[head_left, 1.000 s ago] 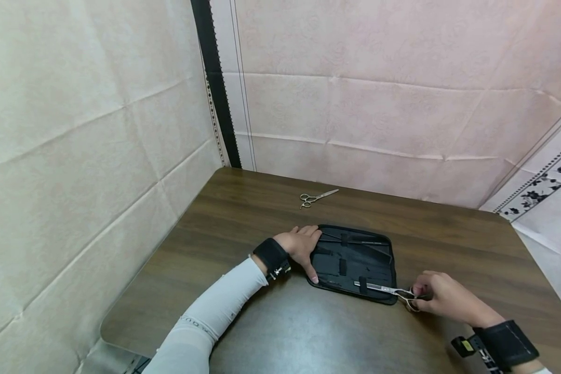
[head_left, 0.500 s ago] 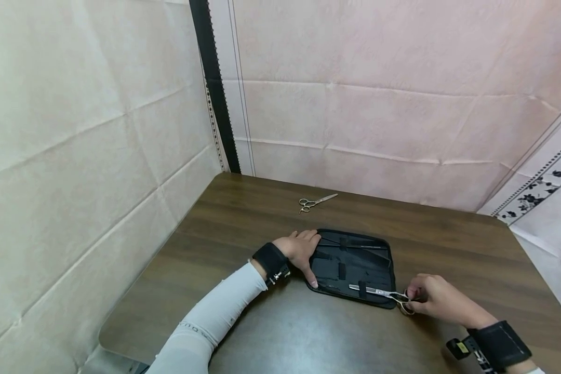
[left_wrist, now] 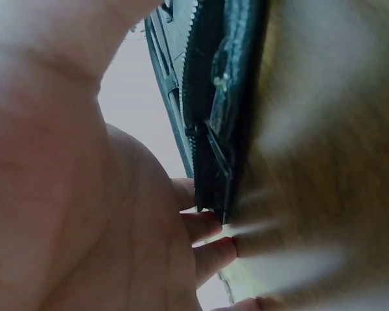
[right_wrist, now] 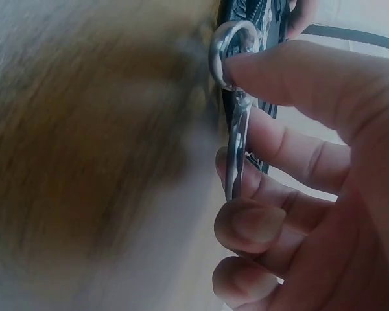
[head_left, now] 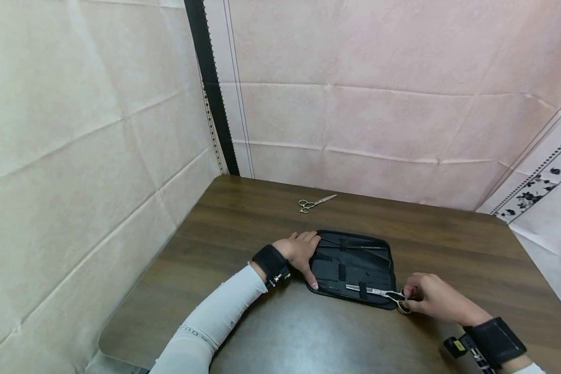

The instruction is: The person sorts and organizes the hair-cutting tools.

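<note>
An unfolded black zip case (head_left: pixel 369 265) with elastic loops lies on the table. My left hand (head_left: pixel 300 255) is spread along its left edge, thumb at the near corner and fingers at the far one. In the left wrist view the fingers (left_wrist: pixel 207 227) touch the zipped edge. A pair of silver hairdressing scissors (head_left: pixel 378 292) lies along the near side of the case, its blades passing under an elastic loop. My right hand (head_left: pixel 432 296) pinches the scissors' finger rings, which stick out past the case's right edge. One ring (right_wrist: pixel 215 61) shows beside the thumb in the right wrist view.
A second pair of silver scissors (head_left: pixel 315 203) lies behind the case near the table's back edge. Thin slender tools (head_left: pixel 355 247) sit along the far side of the case. Pale cloth walls (head_left: pixel 378 119) rise behind and left of the wooden table (head_left: pixel 234 218).
My right hand has moved left with the scissors, and their blades reach farther left beneath the loop. My left hand stays on the case edge. The head view has shifted slightly.
</note>
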A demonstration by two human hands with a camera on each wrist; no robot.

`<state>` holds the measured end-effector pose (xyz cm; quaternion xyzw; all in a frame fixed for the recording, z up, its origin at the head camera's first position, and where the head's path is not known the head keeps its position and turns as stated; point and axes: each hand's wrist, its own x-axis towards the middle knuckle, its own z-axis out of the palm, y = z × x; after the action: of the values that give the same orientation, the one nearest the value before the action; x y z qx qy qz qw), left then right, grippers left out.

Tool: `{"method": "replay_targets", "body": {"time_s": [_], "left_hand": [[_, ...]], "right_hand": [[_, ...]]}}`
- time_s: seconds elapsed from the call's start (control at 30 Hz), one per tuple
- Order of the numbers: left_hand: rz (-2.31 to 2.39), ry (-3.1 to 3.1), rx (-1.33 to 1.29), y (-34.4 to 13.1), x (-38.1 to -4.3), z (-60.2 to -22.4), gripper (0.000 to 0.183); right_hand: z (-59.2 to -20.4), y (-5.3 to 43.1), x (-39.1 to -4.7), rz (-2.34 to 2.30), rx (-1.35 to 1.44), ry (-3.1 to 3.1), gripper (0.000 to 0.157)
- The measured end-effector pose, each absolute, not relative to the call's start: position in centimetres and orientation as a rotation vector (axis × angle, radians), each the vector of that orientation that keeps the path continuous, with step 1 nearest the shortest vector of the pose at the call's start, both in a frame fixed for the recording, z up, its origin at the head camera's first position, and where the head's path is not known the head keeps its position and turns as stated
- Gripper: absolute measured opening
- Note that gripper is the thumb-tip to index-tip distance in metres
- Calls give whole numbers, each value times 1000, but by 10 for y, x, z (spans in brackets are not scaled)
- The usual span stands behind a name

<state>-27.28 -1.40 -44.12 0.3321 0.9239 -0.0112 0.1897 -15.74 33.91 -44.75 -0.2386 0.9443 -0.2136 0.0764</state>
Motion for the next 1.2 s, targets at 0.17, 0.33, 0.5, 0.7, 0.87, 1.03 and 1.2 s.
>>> {"method": "replay_targets", "body": {"time_s": [0.17,0.33,0.5,0.7,0.87,1.03,1.2], "left_hand": [[-19,2589,935,-14,-273,-440,137],[-9,2588,928,-15,-272,-441,137],[4,2585,928,-15,-272,-441,137],[17,2580,931,-15,-272,-440,137],[16,2585,928,-15,-273,-439,137],[14,2582,923,-15,-273,-440,138],[13,2585,922,-14,-273,-441,138]], "right_hand": [[-446,338,-158,-650,-698,2823,17],[-445,334,-159,-687,-723,2799,17],[-447,333,-160,-700,-759,2795,17],[-446,332,-163,-678,-773,2784,15],[-444,331,-165,-660,-798,2778,14],[-444,330,-164,-643,-821,2794,14],[-444,329,-164,-637,-828,2789,13]]}}
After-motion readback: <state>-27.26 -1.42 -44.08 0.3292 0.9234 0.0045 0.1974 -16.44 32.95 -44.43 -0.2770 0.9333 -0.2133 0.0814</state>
